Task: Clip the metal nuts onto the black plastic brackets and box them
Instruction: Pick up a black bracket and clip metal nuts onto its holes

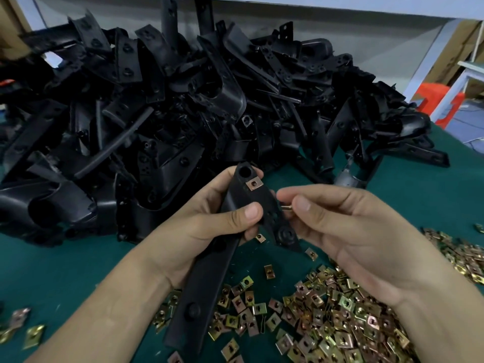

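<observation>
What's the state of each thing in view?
Left hand, grips the black bracket.
Right hand, pinches a metal nut beside the bracket's edge.
Clipped nut, seated on the bracket's upper end.
Bracket pile, heaped on the green table.
Loose nuts, scattered on the table.

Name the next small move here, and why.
Probably slide the pinched nut sideways onto the edge of the bracket until it seats. The right hand holds it at that edge, not clearly on yet. The left hand grips the bracket, and one clipped nut sits near its top end.
</observation>
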Motion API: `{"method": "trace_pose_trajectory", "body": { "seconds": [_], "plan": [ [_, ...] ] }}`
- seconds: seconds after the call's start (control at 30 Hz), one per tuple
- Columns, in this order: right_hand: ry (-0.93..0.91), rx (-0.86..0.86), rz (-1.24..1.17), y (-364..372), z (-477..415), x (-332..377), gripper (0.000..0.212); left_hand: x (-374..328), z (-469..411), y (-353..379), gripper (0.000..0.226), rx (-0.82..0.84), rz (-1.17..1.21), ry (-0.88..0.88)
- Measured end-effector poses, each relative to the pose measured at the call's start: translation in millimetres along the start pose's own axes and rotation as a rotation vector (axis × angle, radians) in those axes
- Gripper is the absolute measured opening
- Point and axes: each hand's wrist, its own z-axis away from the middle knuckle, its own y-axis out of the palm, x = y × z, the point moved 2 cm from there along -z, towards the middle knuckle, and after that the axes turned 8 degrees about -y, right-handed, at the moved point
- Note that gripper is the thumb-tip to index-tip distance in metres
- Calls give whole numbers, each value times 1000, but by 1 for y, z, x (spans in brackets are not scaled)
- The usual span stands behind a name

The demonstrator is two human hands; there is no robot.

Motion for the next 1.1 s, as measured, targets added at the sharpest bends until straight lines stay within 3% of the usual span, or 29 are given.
{"method": "trace_pose_trajectory", "body": {
  "seconds": [0.33,1.1],
  "plan": [
    [71,-118,-148,11,0,-4,33,0,0,2,35,3,-18,0],
    [81,-123,-206,10,0,-10,38,4,-1,0,50,33,38,20]
  ]
}}
